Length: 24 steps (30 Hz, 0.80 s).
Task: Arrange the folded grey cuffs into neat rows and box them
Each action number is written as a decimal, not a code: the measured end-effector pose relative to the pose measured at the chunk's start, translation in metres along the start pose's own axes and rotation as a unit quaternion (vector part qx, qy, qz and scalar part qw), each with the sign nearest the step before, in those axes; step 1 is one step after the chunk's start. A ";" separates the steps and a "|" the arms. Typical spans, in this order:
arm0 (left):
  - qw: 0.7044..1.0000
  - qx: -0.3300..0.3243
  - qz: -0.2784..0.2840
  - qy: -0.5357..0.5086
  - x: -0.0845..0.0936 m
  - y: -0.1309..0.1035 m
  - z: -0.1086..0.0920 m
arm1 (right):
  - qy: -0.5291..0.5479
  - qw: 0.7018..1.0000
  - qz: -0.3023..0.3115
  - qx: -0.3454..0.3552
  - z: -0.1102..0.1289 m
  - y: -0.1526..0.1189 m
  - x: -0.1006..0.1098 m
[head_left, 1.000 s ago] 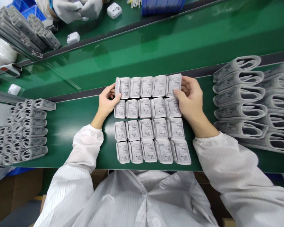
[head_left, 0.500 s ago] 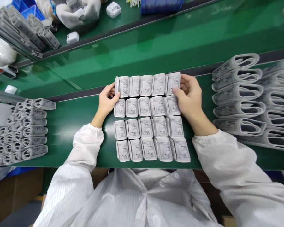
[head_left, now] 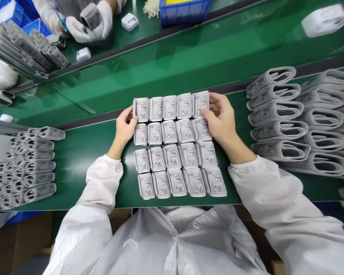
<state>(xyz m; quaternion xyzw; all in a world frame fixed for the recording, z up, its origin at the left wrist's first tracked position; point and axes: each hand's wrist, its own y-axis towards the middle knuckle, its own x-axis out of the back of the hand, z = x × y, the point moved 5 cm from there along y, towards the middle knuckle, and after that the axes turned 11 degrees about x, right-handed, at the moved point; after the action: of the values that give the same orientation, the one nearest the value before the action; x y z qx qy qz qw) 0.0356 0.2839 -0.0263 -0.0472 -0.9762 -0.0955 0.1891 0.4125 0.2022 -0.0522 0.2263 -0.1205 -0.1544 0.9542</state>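
Note:
Four rows of folded grey cuffs [head_left: 171, 156], each printed with a line drawing, lie on the green bench in front of me. My left hand [head_left: 125, 128] grips the left end of the farthest row, thumb on the front and fingers behind the end cuff [head_left: 141, 110]. At the other end, my right hand [head_left: 220, 118] presses its thumb on the face of the rightmost cuff [head_left: 200, 104], its fingers curled round the far edge. The row is squeezed lengthwise between both hands.
Stacks of looped cuffs stand on the right [head_left: 278, 130] and smaller stacks on the left [head_left: 40, 168]. Beyond runs a green belt [head_left: 126, 76] with a white device [head_left: 323, 21]. Across it, a co-worker's gloved hands [head_left: 90, 26] hold a cuff near a blue bin [head_left: 185, 11].
The view has shifted slightly, moving the bench items left in it. The white device has slid left along the belt into fuller view. Both my hands keep their grip on the far row.

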 end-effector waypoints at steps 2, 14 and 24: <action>1.000 0.001 -0.003 0.005 0.001 0.000 0.000 | -0.001 1.000 0.006 0.001 0.000 0.000 0.000; 0.999 0.025 -0.024 0.038 0.003 0.000 -0.010 | 0.006 1.000 0.023 -0.009 0.003 0.000 -0.001; 0.999 0.026 -0.017 0.032 0.003 0.003 -0.002 | 0.034 0.999 0.030 -0.019 0.007 0.001 -0.002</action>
<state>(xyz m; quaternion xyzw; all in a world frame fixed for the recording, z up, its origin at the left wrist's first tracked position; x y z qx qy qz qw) 0.0338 0.2870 -0.0229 -0.0226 -0.9724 -0.0752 0.2197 0.4084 0.2013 -0.0458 0.2095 -0.0914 -0.1197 0.9661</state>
